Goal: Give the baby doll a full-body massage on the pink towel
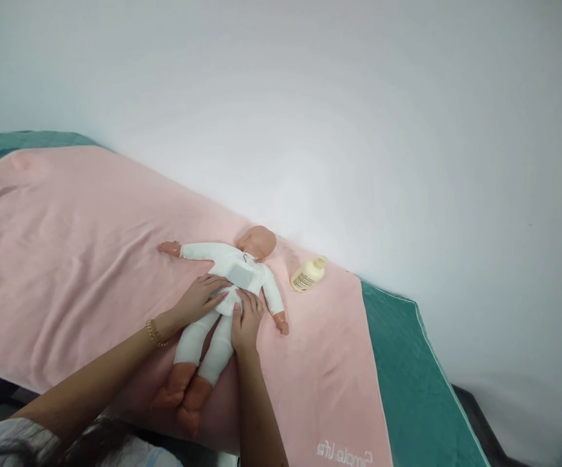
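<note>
Doll (236, 275) slants, head toward the wall (310, 117); spread hands (228, 311) rest on its waist.

We're looking at what seems a bedroom: pink blanket (329, 370) over green quilted cover (407, 370), right beside a pale wall (358, 130)!

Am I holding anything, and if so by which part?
Nothing looks gripped: your left hand and right hand just rest on the doll, around its hips.

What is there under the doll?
Under the doll is a pink blanket, seen around it. The patch directly beneath its body is covered, so anything else there cannot be seen.
</note>
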### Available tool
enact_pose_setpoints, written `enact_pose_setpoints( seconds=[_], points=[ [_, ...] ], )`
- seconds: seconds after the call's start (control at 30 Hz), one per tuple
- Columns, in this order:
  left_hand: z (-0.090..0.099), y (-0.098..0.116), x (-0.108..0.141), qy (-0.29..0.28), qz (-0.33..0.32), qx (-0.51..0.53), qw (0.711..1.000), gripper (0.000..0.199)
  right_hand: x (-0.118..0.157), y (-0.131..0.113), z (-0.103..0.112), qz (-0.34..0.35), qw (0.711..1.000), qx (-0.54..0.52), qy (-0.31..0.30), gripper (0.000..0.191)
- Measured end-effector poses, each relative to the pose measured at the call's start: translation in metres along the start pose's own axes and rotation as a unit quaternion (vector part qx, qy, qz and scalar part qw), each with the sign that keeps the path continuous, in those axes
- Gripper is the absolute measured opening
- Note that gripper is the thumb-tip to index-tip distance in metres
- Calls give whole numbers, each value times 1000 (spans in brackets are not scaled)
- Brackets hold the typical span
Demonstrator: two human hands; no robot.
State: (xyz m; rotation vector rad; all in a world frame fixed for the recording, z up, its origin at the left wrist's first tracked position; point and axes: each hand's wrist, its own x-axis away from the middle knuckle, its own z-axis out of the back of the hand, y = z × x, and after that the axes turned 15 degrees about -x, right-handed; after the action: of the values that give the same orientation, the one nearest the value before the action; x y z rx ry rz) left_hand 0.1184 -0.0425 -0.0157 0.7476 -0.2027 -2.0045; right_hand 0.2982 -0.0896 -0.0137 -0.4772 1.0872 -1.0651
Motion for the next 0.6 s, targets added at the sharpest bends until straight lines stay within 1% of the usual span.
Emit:
enact_pose_setpoints(
  seconds=[0.1, 0.17, 0.23, 0.27, 0.33, 0.4, 0.47, 0.53, 0.6],
  points=[
    [2, -2, -5, 1, 4, 20, 1000, 34, -1, 0, 1, 6, 1000, -12, 13, 38],
    [6, -2, -12, 22, 28, 36, 999, 35, -7, 0, 2, 11, 999, -32, 37, 37],
    [11, 0, -23, 53, 56, 41, 996, 37, -19, 1, 4, 8, 996, -60, 69, 37],
    [13, 1, -31, 67, 60, 37, 995, 38, -28, 1, 4, 4, 994, -70, 82, 38],
    [15, 4, -47, 80, 42, 17, 996, 38, -47, 3, 3, -4, 993, -68, 95, 37],
    [13, 6, -63, 70, 16, -11, 997, 37, -67, 6, 1, -10, 996, -27, 89, 35],
    [7, 7, -74, 51, 8, -35, 998, 35, -81, 12, -2, -14, 997, 23, 74, 33],
    [-1, 5, -79, 41, 13, -49, 998, 34, -88, 18, -6, -16, 997, 54, 61, 31],
    [-8, 1, -79, 39, 18, -53, 998, 34, -90, 23, -9, -16, 996, 65, 54, 28]
  ],
)
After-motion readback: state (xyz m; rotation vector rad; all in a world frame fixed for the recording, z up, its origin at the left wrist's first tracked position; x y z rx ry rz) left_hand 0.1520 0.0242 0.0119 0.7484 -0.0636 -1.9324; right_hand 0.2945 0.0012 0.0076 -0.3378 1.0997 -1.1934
